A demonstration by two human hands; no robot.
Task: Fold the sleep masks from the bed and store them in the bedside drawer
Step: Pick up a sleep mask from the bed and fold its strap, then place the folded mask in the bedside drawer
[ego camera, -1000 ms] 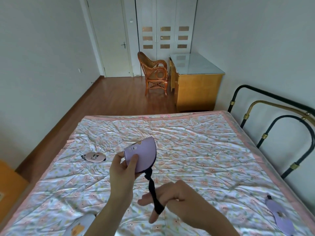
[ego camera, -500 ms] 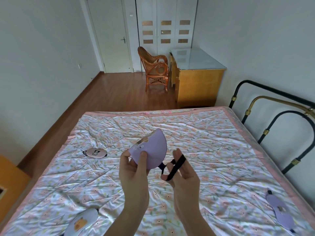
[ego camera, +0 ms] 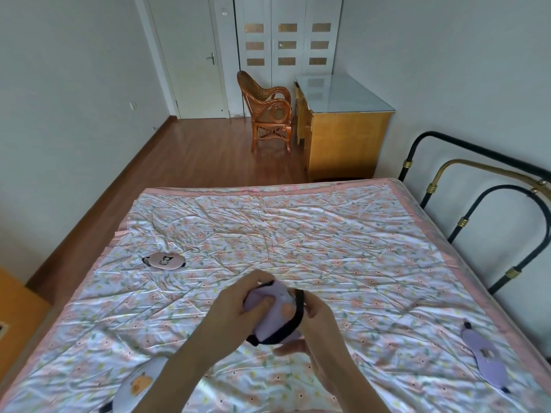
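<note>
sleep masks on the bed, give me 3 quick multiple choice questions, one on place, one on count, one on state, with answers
1. Where does the pink mask lie?
A. left part of the bed
B. on the desk
C. on the chair

2. How many masks lie loose on the bed?
A. one
B. three
C. five

3. What state is the held lilac mask in?
A. flat, open
B. folded, black strap around it
C. in a drawer

Answers: 1 A, it rests left on the quilt. 2 B, pink, grey-white, purple. 3 B, left hand and right hand grip it folded.

A rattan chair (ego camera: 269, 111) is standing at upper centre beside a wooden cabinet (ego camera: 343, 135), white wardrobe doors (ego camera: 287, 43) showing behind.
</note>
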